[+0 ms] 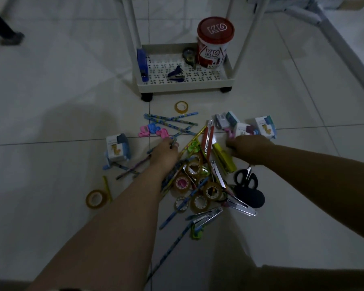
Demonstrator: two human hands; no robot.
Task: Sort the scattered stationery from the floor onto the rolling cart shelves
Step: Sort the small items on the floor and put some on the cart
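Both hands are down in the stationery pile (200,185). My left hand (166,151) pinches a blue pencil (173,141); my right hand (247,147) curls by the small boxes (243,129), grip unclear. Beyond both hands stands the cart (185,85).

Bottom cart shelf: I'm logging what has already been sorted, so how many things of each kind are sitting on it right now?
Blue stapler: 1
Blue staple remover: 1
Tape dispenser: 1
Red-lidded tub: 1
Total: 4
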